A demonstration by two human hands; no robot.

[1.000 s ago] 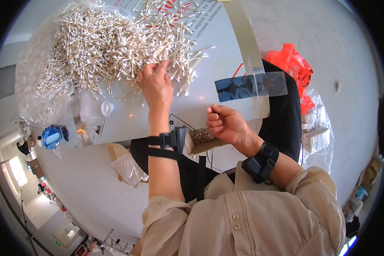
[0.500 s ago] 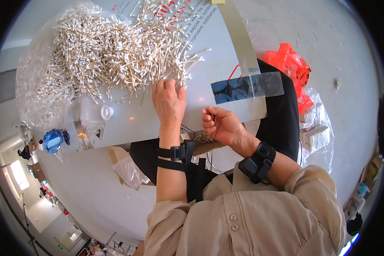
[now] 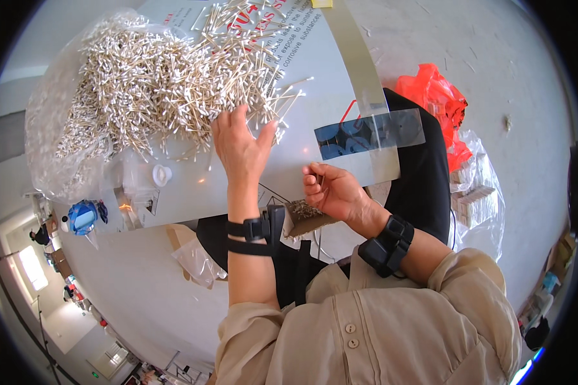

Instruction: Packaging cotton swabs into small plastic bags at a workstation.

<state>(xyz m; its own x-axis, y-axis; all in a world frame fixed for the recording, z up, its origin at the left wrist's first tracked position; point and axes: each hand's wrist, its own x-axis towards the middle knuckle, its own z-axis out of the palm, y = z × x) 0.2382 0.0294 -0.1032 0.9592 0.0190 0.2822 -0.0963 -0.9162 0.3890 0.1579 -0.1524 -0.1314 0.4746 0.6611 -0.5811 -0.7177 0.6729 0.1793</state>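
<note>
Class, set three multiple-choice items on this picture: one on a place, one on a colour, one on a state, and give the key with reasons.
1. Where does the left hand rest?
A. at the near edge of the swab pile
B. on the floor
C. on the orange bag

2. What colour are the wrist bands?
A. white
B. black
C. red

3. How is the right hand held?
A. flat, palm down on the board
B. fingers curled in, over a small box of swabs
C. gripping the orange bag

Key:
1 A, its spread fingers lie on the board where the swabs thin out.
2 B, both wrists carry black strapped bands.
3 B, the fingers bend toward the palm above the brown box at the board's near edge; what they pinch is too small to tell.
</note>
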